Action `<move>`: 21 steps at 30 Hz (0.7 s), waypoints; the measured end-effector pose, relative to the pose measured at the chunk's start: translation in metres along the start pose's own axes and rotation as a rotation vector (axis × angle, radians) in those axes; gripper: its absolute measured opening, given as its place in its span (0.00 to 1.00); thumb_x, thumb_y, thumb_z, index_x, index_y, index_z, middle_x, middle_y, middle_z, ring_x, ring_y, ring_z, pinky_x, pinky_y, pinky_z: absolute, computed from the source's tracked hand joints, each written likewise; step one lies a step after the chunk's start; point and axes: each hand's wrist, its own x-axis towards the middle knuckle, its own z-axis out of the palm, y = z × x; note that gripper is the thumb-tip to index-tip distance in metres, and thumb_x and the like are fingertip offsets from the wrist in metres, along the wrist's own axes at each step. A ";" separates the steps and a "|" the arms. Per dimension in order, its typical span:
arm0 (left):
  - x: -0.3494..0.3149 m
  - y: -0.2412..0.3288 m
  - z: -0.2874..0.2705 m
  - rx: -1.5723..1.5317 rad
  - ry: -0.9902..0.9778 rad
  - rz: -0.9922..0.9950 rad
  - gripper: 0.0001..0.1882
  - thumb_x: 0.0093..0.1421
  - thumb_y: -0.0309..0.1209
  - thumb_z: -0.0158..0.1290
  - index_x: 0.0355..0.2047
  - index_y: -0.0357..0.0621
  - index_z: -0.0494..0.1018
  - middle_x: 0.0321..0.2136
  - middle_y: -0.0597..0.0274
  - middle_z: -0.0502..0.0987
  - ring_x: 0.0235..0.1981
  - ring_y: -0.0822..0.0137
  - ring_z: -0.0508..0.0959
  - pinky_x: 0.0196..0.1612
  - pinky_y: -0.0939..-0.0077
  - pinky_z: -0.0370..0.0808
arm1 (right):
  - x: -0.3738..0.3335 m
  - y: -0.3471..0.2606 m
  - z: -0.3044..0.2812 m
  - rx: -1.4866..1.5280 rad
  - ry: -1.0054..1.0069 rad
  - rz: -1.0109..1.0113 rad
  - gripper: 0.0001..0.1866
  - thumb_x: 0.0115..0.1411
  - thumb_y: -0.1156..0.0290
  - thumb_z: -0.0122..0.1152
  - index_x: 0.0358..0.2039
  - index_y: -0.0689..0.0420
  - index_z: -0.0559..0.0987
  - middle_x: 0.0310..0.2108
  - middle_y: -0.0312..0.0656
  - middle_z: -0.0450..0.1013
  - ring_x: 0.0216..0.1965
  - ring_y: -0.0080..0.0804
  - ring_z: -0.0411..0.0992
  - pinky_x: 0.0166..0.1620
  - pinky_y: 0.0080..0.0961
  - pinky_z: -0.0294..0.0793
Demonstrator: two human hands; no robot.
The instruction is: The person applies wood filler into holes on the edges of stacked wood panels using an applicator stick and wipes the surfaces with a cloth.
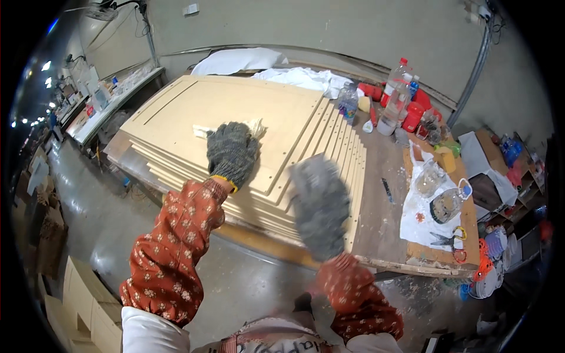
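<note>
A stack of cream-coloured flat panels [176, 112] lies on the workbench, its layers fanned out toward the right and front. The top panel has a grooved line and small dark holes along its edge. My left hand [232, 154], in a dark grey knit glove with a yellow cuff, presses a crumpled off-white cloth [255, 127] onto the top panel. The cloth sticks out on both sides of the glove. Over the stack's right front part is my right hand [321, 209], also gloved in grey. Motion blurs its fingers, and no object shows in it.
Plastic bottles [395, 103] and red containers crowd the bench's far right. A box cutter [387, 191] lies beside the stack. On white paper sit a clear jug [447, 206] and scissors [450, 240]. White cloths [306, 77] lie behind the panels. Cabinet-like pieces [88, 297] stand lower left.
</note>
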 end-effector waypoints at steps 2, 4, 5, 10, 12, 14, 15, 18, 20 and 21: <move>-0.009 -0.015 -0.018 0.084 0.030 -0.003 0.14 0.52 0.39 0.51 0.32 0.41 0.71 0.31 0.49 0.72 0.37 0.48 0.71 0.42 0.56 0.67 | -0.022 -0.045 0.019 0.378 -0.232 -0.181 0.21 0.57 0.67 0.47 0.53 0.48 0.69 0.56 0.46 0.58 0.58 0.50 0.56 0.53 0.47 0.63; -0.004 -0.010 0.006 0.017 0.089 0.035 0.13 0.52 0.38 0.52 0.33 0.41 0.71 0.32 0.48 0.72 0.38 0.48 0.71 0.43 0.56 0.66 | -0.050 -0.056 0.000 0.333 -0.194 -0.399 0.22 0.57 0.66 0.48 0.53 0.47 0.70 0.55 0.46 0.59 0.58 0.52 0.56 0.53 0.45 0.64; 0.000 -0.003 0.005 -0.004 0.088 0.042 0.13 0.52 0.37 0.52 0.33 0.41 0.71 0.32 0.49 0.73 0.38 0.48 0.71 0.44 0.56 0.66 | -0.073 -0.065 -0.002 0.291 -0.122 -0.408 0.19 0.58 0.65 0.48 0.50 0.47 0.71 0.52 0.43 0.61 0.54 0.45 0.60 0.51 0.42 0.66; -0.002 0.001 -0.001 -0.016 0.019 0.004 0.13 0.52 0.35 0.53 0.35 0.41 0.71 0.33 0.50 0.73 0.39 0.49 0.71 0.45 0.58 0.66 | -0.119 -0.039 -0.035 0.414 -0.251 -0.351 0.24 0.54 0.56 0.53 0.53 0.47 0.70 0.55 0.52 0.59 0.57 0.53 0.57 0.54 0.47 0.62; 0.000 0.005 0.002 -0.030 0.031 0.016 0.16 0.53 0.37 0.52 0.38 0.40 0.71 0.35 0.49 0.73 0.40 0.49 0.71 0.46 0.57 0.66 | -0.129 -0.014 -0.053 0.148 -0.177 -0.152 0.23 0.53 0.54 0.57 0.50 0.42 0.73 0.56 0.54 0.57 0.57 0.53 0.57 0.55 0.47 0.59; -0.006 -0.009 -0.002 0.052 0.122 0.041 0.17 0.53 0.38 0.52 0.38 0.40 0.71 0.36 0.48 0.73 0.40 0.48 0.71 0.46 0.56 0.65 | -0.141 0.004 -0.056 0.066 -0.260 -0.061 0.24 0.52 0.53 0.58 0.50 0.42 0.73 0.57 0.53 0.57 0.57 0.53 0.57 0.56 0.48 0.58; -0.010 -0.021 -0.011 0.093 0.118 0.031 0.17 0.53 0.38 0.53 0.39 0.40 0.71 0.36 0.48 0.73 0.41 0.48 0.71 0.47 0.56 0.65 | -0.146 0.011 -0.056 -0.002 -0.339 0.019 0.24 0.52 0.53 0.59 0.50 0.42 0.73 0.58 0.52 0.57 0.57 0.53 0.56 0.56 0.48 0.57; -0.003 -0.004 0.001 0.007 0.027 -0.078 0.29 0.51 0.43 0.57 0.47 0.35 0.68 0.42 0.45 0.72 0.45 0.49 0.71 0.52 0.58 0.65 | -0.167 0.048 -0.064 -0.006 -0.339 0.248 0.24 0.51 0.54 0.60 0.50 0.44 0.73 0.58 0.50 0.57 0.58 0.52 0.56 0.56 0.49 0.55; 0.003 0.010 0.004 -0.034 -0.010 -0.131 0.34 0.50 0.45 0.58 0.51 0.32 0.65 0.45 0.44 0.72 0.47 0.49 0.70 0.53 0.60 0.65 | -0.159 0.070 -0.073 -0.002 -0.321 0.240 0.24 0.52 0.54 0.59 0.50 0.45 0.73 0.57 0.48 0.58 0.58 0.51 0.56 0.56 0.50 0.55; 0.000 0.005 0.002 -0.013 0.019 -0.129 0.36 0.49 0.45 0.59 0.51 0.31 0.65 0.46 0.44 0.71 0.48 0.49 0.70 0.53 0.62 0.65 | -0.141 0.070 -0.087 0.038 -0.286 0.219 0.23 0.53 0.55 0.59 0.50 0.45 0.73 0.57 0.48 0.59 0.57 0.52 0.56 0.56 0.49 0.56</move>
